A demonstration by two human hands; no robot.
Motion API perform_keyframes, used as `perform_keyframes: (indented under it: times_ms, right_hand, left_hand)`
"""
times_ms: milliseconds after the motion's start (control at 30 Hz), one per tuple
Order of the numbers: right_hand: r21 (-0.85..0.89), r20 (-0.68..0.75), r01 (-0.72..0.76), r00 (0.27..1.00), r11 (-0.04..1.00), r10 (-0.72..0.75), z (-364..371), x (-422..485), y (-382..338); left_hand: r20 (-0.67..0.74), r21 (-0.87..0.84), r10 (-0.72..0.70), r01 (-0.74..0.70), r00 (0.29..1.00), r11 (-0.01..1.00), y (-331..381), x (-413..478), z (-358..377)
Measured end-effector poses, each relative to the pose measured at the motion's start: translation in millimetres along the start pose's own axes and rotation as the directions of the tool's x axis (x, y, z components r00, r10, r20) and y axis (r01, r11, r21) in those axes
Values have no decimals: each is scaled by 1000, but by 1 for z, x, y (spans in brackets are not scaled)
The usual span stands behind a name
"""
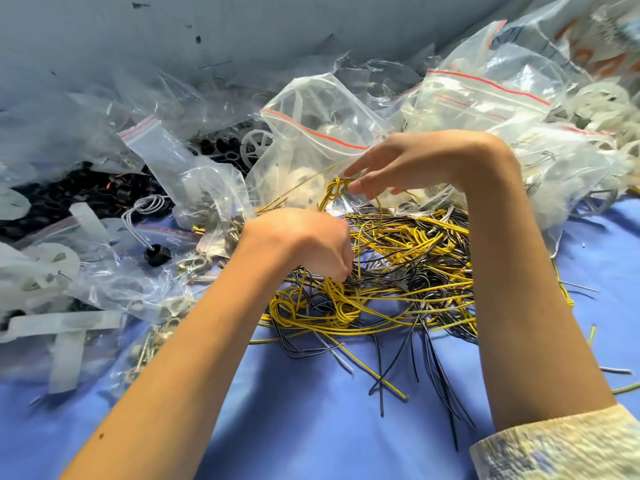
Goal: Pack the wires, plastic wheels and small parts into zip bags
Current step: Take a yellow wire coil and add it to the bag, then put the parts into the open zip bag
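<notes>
Some zip bags (485, 98) already look filled, yet the wires (408, 271) lie heaped loose on the counter (311, 410), the left hand's (304, 244) grip closed on strands there, the right hand (408, 164) pinching a yellow loop (337, 187).

Yellow and black wires (398, 271) on blue cloth (311, 427); clear zip bags (311, 112) carry red stripes.

Yellow and black wires (408, 271) lie tangled at centre; clear red-striped zip bags (311, 133) crumple at twelve o'clock, a white plastic wheel (257, 144) at eleven, black small parts (69, 199) at nine.
</notes>
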State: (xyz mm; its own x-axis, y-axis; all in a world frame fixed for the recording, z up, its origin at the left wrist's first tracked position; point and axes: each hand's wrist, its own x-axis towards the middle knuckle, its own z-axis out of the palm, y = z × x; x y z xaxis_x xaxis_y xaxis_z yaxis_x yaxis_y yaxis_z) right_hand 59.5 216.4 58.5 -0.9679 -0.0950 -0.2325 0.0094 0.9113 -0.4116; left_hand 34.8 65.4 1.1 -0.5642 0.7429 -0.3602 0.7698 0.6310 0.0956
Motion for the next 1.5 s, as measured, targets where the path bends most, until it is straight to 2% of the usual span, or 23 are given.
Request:
perform_keyframes:
  times_ms: [133,233,300,467,600,733,800,867,933,967,1067,1200,1300,1400,1433,1500]
  right_hand:
    - [8,-2,7,1000,1000,-7,-1,2,2]
    - [0,-1,6,1000,1000,-6,-2,1,4]
    - [-9,-12,14,1000,1000,-14,-2,0,3]
    - [-110,-77,4,997,994,-13,-7,-6,-2]
    - [-177,-128,4,991,984,-27,-10,-7,-6]
    - [-109,-202,70,975,992,-91,-13,-15,-12]
    - [22,-212,147,967,989,-139,-14,-20,-15]
    - [173,-137,185,977,967,-162,-11,-23,-22]
    - [229,-93,230,972,946,-214,-7,-22,-28]
    - [238,-102,254,966,938,-236,-5,-20,-31]
    - [303,-150,312,949,901,-278,1,-15,-35]
    - [440,-185,378,926,815,-329,2,-14,-35]
    - [461,-221,442,897,769,-383,1,-14,-33]
    - [497,-293,492,870,714,-396,1,-12,-35]
    - [490,-317,504,863,711,-393,1,-11,-35]
    - [467,-345,514,855,719,-387,1,-10,-36]
  left_hand:
    - [-31,13,0,0,1000,1000,1,5,1]
    - [1,19,22,-22,1000,1000,0,3,-2]
    - [-14,-23,38,-39,999,999,-1,0,-6]
    - [-200,-119,81,-106,976,987,-7,-9,-19]
    - [-374,-155,74,-141,924,978,-11,-21,-33]
    - [-473,-194,89,-202,877,960,-21,-34,-41]
    - [-572,-219,25,-182,820,959,-26,-38,-45]
    - [-713,-250,-41,-200,700,947,-30,-43,-50]
    - [-805,-283,-71,-277,589,918,-32,-46,-53]
    - [-827,-293,-78,-308,557,905,-32,-47,-53]
    - [-858,-305,-89,-362,506,881,-28,-45,-51]
    - [-915,-296,-118,-443,385,846,-23,-45,-52]
    - [-933,-337,-210,-501,293,798,-23,-46,-55]
    - [-920,-391,-332,-492,206,778,-26,-48,-57]
    - [-910,-414,-366,-487,196,769,-26,-48,-57]
    - [-894,-447,-387,-490,226,748,-28,-49,-57]
